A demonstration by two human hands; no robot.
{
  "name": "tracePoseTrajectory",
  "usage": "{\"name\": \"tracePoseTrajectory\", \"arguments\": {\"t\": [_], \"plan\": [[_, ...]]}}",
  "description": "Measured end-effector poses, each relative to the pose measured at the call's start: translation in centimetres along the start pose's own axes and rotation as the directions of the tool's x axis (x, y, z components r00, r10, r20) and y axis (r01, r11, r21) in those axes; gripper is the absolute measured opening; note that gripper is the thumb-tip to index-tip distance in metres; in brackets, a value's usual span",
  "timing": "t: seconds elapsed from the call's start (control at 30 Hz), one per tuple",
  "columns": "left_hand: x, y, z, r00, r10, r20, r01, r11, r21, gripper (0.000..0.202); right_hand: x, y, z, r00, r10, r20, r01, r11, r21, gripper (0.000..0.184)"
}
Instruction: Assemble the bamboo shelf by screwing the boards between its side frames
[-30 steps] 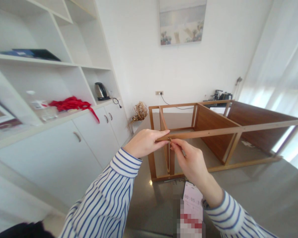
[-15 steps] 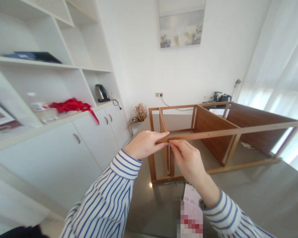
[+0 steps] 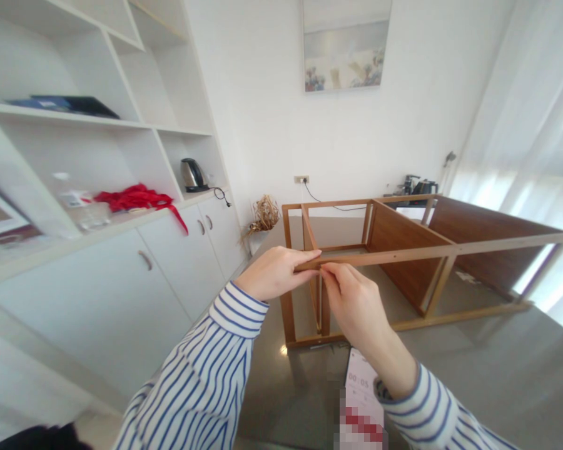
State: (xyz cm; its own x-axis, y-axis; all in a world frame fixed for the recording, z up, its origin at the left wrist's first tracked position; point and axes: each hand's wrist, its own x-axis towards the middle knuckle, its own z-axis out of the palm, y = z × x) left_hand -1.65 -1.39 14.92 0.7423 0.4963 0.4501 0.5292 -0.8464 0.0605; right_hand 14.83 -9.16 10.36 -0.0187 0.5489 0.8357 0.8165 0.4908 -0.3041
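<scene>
A wooden shelf frame (image 3: 403, 256) lies on its side on the grey table (image 3: 488, 369), with brown panels (image 3: 401, 247) fixed across it. My left hand (image 3: 274, 273) grips the near upper rail close to its left end, fingers on top and thumb along the front face. Just right of that thumb, my right hand (image 3: 356, 303) pinches thumb and forefinger together against the rail, where a crosspiece meets it. Whatever lies between those fingertips is too small and hidden to make out. Below the right wrist, a phone (image 3: 360, 381) showing a timer rests on the table.
Small thin metal pieces (image 3: 328, 345) lie by the frame's lower rail. White cabinets (image 3: 169, 262) along the left carry a kettle (image 3: 192, 175), red cloth (image 3: 136, 199) and a plastic bottle (image 3: 79, 203). Dried plants (image 3: 265, 212) stand past the table's far left corner.
Both hands stay at the same spot on the rail. The right fingers have shifted very slightly at the joint; the view has moved a touch.
</scene>
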Motion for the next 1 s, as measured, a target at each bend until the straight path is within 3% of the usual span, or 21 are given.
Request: {"name": "tracePoseTrajectory", "arguments": {"t": [0.7,1.0], "plan": [[0.02,-0.66,0.28,1.0,0.01,-0.006,-0.01,0.996,-0.089,0.045,-0.01,-0.41,0.56,0.999,0.023,0.029,-0.021,0.998,-0.064,0.017],[0.14,-0.94,0.28,1.0,0.025,0.015,-0.023,0.991,-0.134,0.045,-0.06,-0.37,0.53,0.992,0.126,0.015,-0.126,0.992,-0.008,0.011]]}}
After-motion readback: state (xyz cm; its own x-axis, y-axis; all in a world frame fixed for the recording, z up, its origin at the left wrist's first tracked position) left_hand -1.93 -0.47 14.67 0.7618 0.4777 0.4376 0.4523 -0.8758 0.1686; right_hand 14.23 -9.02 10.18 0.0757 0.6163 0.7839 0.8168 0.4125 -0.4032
